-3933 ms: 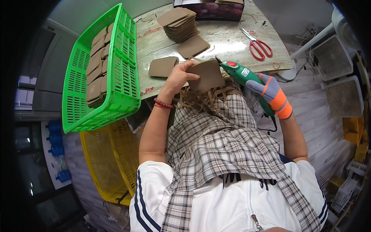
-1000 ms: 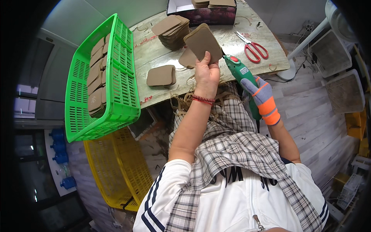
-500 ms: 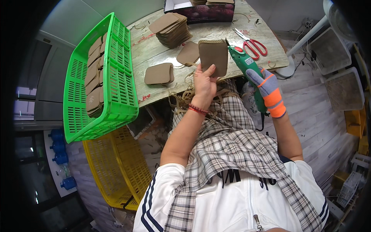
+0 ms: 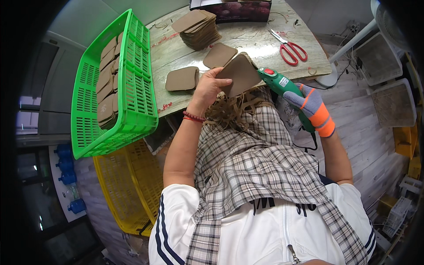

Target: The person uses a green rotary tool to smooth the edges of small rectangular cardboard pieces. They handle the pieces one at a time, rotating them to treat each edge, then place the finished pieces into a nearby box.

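My left hand (image 4: 210,87), bare with a red bead bracelet, pinches a brown rounded pad (image 4: 240,76) by its left edge, thumb on top. The pad is tilted over the table's front edge. My right hand (image 4: 308,103), in a grey and orange glove, grips a green corded electric cutter (image 4: 282,82) with a red button. The cutter's tip is at the pad's right edge; whether they touch I cannot tell. Brown strip trimmings (image 4: 234,110) lie on my lap beneath. Two loose pads, a left one (image 4: 182,79) and a farther one (image 4: 220,55), rest on the table.
A pad stack (image 4: 196,29) stands at the back of the table (image 4: 165,57), near a dark box (image 4: 229,12). Red-handled scissors (image 4: 289,49) lie at right. On the left is a green crate (image 4: 134,88) with pads inside, above a yellow crate (image 4: 126,190). A fan stand (image 4: 349,42) is at far right.
My left hand has moved left and now holds the pad by its left edge instead of its lower edge. The pad has turned and dropped lower; the cutter has shifted slightly down. More trimmings show below.
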`<state>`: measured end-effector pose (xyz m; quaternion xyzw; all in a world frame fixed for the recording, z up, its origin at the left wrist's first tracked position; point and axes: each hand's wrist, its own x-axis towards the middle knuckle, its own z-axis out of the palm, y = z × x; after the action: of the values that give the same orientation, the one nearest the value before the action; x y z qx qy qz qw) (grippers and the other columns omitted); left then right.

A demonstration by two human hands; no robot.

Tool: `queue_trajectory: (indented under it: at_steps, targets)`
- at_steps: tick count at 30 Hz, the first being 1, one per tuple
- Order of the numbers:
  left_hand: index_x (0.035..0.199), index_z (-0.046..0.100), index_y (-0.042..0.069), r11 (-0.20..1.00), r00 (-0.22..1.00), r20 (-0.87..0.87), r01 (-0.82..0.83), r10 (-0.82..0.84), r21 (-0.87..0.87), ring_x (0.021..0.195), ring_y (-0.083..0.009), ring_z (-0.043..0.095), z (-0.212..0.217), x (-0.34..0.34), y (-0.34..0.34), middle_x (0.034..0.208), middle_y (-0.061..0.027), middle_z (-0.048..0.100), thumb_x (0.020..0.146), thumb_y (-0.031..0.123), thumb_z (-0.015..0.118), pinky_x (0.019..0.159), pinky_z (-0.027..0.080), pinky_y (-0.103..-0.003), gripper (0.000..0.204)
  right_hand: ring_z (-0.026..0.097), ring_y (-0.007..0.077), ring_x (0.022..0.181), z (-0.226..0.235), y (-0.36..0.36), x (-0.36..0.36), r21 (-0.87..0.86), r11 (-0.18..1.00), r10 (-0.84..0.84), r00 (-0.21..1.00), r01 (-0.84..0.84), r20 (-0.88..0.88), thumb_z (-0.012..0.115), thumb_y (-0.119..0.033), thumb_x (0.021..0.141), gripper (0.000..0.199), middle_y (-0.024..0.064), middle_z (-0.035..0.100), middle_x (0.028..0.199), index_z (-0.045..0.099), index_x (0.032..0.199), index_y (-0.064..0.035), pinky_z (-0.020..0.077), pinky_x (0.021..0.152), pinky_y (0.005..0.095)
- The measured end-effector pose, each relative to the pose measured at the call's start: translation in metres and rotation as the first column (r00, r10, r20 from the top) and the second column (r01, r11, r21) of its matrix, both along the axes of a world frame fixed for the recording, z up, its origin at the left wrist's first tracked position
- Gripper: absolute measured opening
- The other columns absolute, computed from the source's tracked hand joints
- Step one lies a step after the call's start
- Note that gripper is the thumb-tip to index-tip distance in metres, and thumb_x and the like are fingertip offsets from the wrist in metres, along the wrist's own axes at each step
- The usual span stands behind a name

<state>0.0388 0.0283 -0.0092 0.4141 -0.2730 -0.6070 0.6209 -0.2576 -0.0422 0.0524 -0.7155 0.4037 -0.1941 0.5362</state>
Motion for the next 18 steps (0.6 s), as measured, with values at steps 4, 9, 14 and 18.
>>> queue_trajectory:
  at_steps: [4, 9, 14, 18]
  targets:
    - [0.109, 0.061, -0.002, 0.995, 0.999, 0.013, 0.034, -0.035, 0.096, 0.080, -0.0134, 0.064, -0.005, -0.006, 0.006, 0.096, -0.0073, 0.067, 0.078, -0.010, 0.062, 0.069, 0.053, -0.024, 0.033, 0.047, 0.0023, 0.060, -0.004, -0.002, 0.008, 0.000, 1.000, -0.018, 0.999, 0.018, -0.040, 0.068, -0.029, 0.083, 0.036, -0.0031, 0.055, 0.069, 0.062, 0.102, 0.0012, 0.0390, 0.051, 0.0203]
    - [0.107, 0.061, -0.001, 0.988, 0.990, 0.114, 0.064, -0.080, 0.139, 0.079, -0.0117, 0.064, -0.003, -0.001, 0.011, 0.092, -0.0055, 0.067, 0.077, -0.009, 0.062, 0.067, 0.052, -0.022, 0.031, 0.047, 0.0028, 0.060, -0.009, -0.007, 0.009, -0.014, 1.000, 0.013, 0.999, -0.014, -0.040, 0.068, -0.030, 0.083, 0.037, -0.0026, 0.055, 0.070, 0.062, 0.101, 0.0020, 0.0400, 0.053, 0.0207]
    - [0.105, 0.060, 0.001, 0.992, 0.844, 0.523, 0.091, -0.121, 0.083, 0.080, -0.0097, 0.059, 0.014, 0.023, 0.012, 0.090, -0.0020, 0.064, 0.074, -0.009, 0.064, 0.072, 0.048, -0.022, 0.032, 0.047, 0.0030, 0.061, 0.007, 0.000, 0.009, 0.020, 0.997, 0.070, 0.995, -0.069, -0.074, 0.068, -0.032, 0.083, 0.038, -0.0027, 0.055, 0.071, 0.062, 0.101, 0.0016, 0.0401, 0.054, 0.0204]
    - [0.098, 0.058, 0.003, 0.999, 0.729, 0.683, 0.018, -0.034, 0.031, 0.081, -0.0077, 0.056, 0.022, 0.034, 0.013, 0.089, -0.0001, 0.061, 0.072, -0.008, 0.066, 0.072, 0.046, -0.021, 0.029, 0.047, 0.0030, 0.061, 0.011, 0.007, 0.010, 0.104, 0.990, 0.096, 0.995, -0.095, -0.012, 0.068, -0.032, 0.082, 0.037, -0.0029, 0.056, 0.071, 0.063, 0.099, 0.0008, 0.0399, 0.054, 0.0205]
